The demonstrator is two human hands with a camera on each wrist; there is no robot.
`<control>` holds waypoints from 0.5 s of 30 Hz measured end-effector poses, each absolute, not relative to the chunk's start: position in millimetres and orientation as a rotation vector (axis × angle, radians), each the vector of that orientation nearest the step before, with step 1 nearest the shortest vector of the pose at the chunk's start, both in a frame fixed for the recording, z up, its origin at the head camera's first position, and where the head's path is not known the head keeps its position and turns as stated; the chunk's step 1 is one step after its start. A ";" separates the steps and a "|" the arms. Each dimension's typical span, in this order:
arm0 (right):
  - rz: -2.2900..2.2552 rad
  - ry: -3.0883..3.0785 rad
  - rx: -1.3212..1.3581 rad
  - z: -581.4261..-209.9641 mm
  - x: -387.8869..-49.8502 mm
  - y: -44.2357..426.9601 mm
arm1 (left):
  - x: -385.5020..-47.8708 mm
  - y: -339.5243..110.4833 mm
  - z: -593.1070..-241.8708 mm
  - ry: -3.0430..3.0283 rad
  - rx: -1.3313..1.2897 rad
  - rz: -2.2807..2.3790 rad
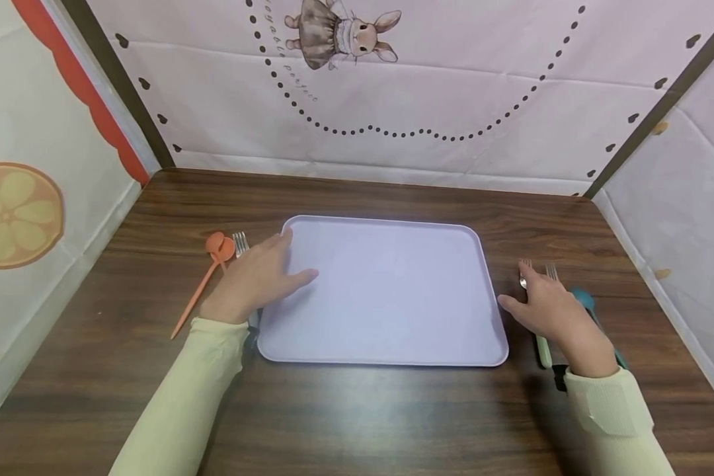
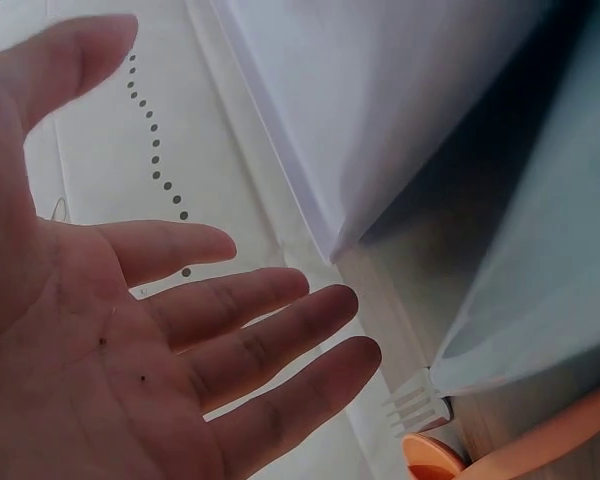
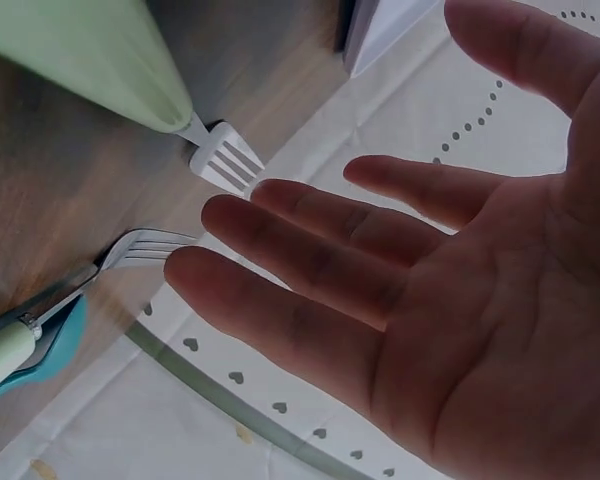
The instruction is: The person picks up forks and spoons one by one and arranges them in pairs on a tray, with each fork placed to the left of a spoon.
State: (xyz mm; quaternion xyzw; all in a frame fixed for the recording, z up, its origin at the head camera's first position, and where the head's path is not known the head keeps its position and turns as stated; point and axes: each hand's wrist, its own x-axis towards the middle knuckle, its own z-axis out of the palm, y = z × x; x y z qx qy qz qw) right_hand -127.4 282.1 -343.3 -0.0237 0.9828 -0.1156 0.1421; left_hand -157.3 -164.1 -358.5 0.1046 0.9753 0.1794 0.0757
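Observation:
My left hand (image 1: 252,277) hovers over the left edge of a pale lavender tray (image 1: 381,291), fingers spread and holding nothing. Beside it on the table lie a fork (image 1: 240,243), its handle partly hidden by that hand, and orange spoons (image 1: 214,243) with crossed heads. In the left wrist view the palm (image 2: 90,340) is bare. Past the tray's right edge, my right hand (image 1: 550,311) is above several pieces of cutlery, fingers extended and gripping nothing. Under it are a green-handled fork (image 3: 230,158), another fork (image 3: 150,247) and a teal spoon (image 1: 583,299), all partly covered in the head view.
The dark wood-grain table (image 1: 357,416) carries the tray in its middle. Pale printed cloth (image 1: 452,86) with a rabbit figure hangs behind it. More cloth covers the left side (image 1: 95,198) and the right side (image 1: 702,198).

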 end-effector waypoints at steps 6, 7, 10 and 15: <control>-0.313 2.811 -0.053 -345.8 -124.4 286.0 | -158.0 -162.7 -357.6 2.949 0.285 0.529; -0.310 2.807 -0.047 -346.4 -123.8 286.9 | -157.8 -162.6 -357.3 2.950 0.278 0.529; -0.308 2.802 -0.036 -348.3 -121.9 289.5 | -157.1 -163.3 -356.5 2.949 0.262 0.533; -0.297 2.807 -0.036 -351.3 -119.3 294.7 | -154.7 -164.5 -355.0 2.965 0.271 0.543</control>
